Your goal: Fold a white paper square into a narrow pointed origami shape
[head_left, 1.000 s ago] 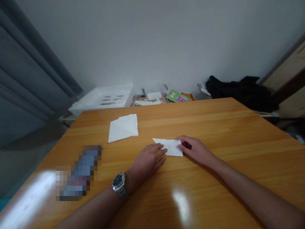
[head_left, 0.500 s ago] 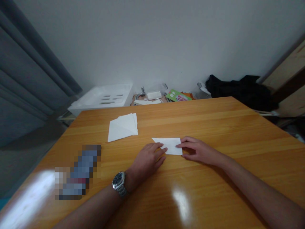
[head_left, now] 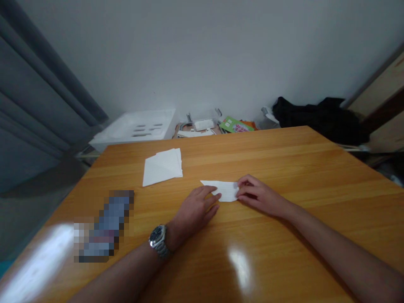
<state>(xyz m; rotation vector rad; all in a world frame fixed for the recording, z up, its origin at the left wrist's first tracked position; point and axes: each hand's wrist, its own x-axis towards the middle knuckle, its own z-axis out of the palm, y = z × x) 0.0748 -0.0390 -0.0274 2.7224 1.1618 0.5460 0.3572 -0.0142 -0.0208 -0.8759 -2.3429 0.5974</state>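
A small folded sheet of white paper (head_left: 227, 192) lies on the wooden table between my two hands, its left end running to a sharp point. My left hand (head_left: 198, 207), with a metal watch on the wrist, rests its outstretched, slightly parted fingertips on the paper's left part. At the opposite end, my right hand (head_left: 259, 194) pinches the right edge of the paper, which looks a little raised and bent there. The thumb and fingertips of that hand partly cover the edge.
More white paper (head_left: 163, 167) lies farther back on the table (head_left: 268, 155). A pixelated dark object (head_left: 109, 225) is at the left. Beyond the far edge are a white foam tray (head_left: 126, 122), a green booklet (head_left: 235, 125) and black cloth (head_left: 318, 120).
My right hand's fingers have closed in on the paper's right edge, and that edge now lifts and curls slightly. My left hand has stayed almost in place.
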